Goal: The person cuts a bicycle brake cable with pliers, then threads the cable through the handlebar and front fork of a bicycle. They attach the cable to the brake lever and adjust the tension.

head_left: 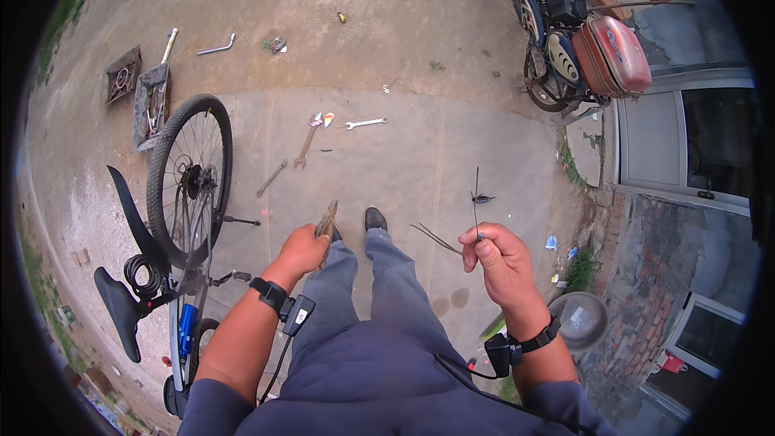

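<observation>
My left hand (303, 249) is closed on a long brown, worn object (328, 218), too unclear to name, beside my left leg. My right hand (496, 258) pinches thin dark strips (428, 236), like wires or ties, pointing left and upward. A small black tangled item (483, 198) lies on the concrete beyond that hand. To the left stands a bicycle with its wheel (161, 194), black saddle (117, 315) and coiled black lock (141, 274). Farther forward on the ground lie a silver wrench (367, 123), a rusty wrench (306, 145) and a smaller metal tool (270, 179).
Two metal trays (150, 105) of tools and a bent steel bar (216, 46) lie at far left. A scooter with a red box (605, 56) stands at upper right, near a doorway (650, 137). A round metal basin (580, 319) sits against the brick edge at right.
</observation>
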Demonstrator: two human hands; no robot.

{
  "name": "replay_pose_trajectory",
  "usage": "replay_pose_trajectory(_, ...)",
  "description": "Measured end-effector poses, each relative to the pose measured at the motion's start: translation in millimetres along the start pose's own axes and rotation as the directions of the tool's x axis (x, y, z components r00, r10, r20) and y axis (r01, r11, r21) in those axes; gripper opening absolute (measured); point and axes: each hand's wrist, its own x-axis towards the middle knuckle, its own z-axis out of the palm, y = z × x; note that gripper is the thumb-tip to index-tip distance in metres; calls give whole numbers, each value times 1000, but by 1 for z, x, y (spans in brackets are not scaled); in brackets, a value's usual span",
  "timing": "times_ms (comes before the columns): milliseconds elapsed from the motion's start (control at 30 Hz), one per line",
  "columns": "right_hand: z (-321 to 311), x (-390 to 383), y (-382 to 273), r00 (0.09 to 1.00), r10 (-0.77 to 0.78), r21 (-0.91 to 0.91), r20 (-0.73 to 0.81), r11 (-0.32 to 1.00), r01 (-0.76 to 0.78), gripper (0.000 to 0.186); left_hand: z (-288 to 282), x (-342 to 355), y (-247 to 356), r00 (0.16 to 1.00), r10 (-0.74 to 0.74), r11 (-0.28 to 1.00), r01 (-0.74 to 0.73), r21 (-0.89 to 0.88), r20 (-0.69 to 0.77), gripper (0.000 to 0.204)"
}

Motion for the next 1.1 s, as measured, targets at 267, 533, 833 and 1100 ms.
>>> replay_pose_trajectory(267, -14, 2, 32, 982, 116, 57, -151, 993, -108, 25, 35, 32, 67, 997, 1, 927, 29, -373, 80, 44)
replay_pose_trajectory(533, -5, 22, 3, 970, 199, 237, -142, 958, -161, 20, 28, -46, 175, 755, 599, 745, -404, -530, 266, 46)
replay_pose_trajectory(833, 20, 51, -36, 995, 93, 614, -47, 788, -45, 23, 24, -101, 184, 680, 725, 685, -699, -202, 106, 28)
replay_pose_trajectory(1100, 38, 66, -53, 999, 43, 744, -1, 668, -28, 24, -6, -120, 172, 653, 757, 645, -751, -146, -13, 15)
